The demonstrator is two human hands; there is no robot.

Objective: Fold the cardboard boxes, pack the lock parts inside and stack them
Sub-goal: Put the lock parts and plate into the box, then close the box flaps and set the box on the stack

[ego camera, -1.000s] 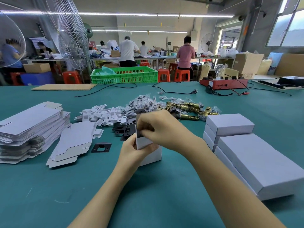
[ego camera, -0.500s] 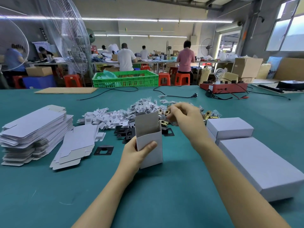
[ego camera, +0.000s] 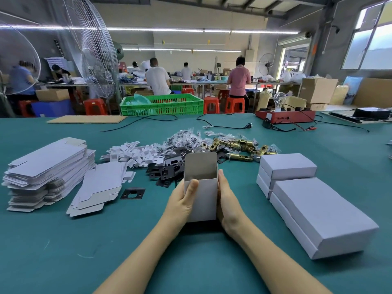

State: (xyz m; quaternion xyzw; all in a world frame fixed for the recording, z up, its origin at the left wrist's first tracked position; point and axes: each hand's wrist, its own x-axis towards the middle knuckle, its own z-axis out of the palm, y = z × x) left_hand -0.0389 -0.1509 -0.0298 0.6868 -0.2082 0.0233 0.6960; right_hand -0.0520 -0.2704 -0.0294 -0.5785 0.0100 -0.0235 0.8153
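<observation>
We're mid-pack here: the left hand (ego camera: 182,201) grips one side of the upright open box (ego camera: 201,187) on the table (ego camera: 63,251), thumb across its front, while the right hand (ego camera: 228,200) lies flat against the other side, fingers straight. Top flap's up and we can't see inside, so next we'd guess either another lock part from the pile (ego camera: 233,146) or tucking it shut for the stack of finished boxes (ego camera: 307,200).

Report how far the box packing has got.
Done: closed white boxes stacked at right. In hand: one upright open box, top flap up, held between the left hand and right hand; its contents cannot be seen. Left: closing and stacking it, plus the flat box blanks at left and loose brass latches and black plates behind.
</observation>
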